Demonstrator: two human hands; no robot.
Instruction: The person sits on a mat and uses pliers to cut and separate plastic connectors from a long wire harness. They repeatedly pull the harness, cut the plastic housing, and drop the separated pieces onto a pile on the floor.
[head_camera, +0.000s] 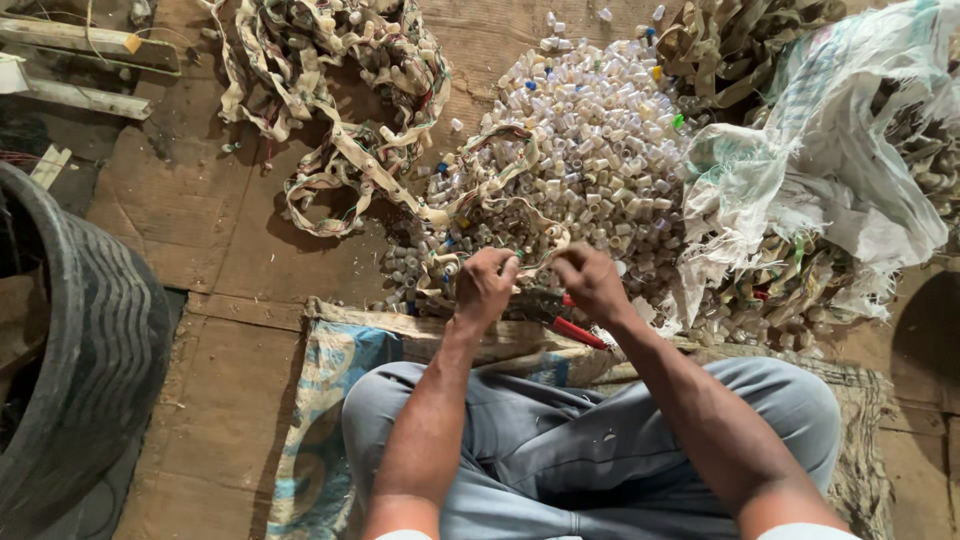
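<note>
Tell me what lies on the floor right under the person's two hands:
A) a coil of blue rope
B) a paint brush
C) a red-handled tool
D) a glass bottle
C: red handles of a plier-like tool stick out just below the left hand and right hand, whose fingers pinch a strip of tape-bound small parts in front of the heap of small plastic caps.

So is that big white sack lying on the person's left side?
No, the white woven sack lies to the right of both hands, past the pile of small plastic caps; a dark tyre is on the left.
</note>
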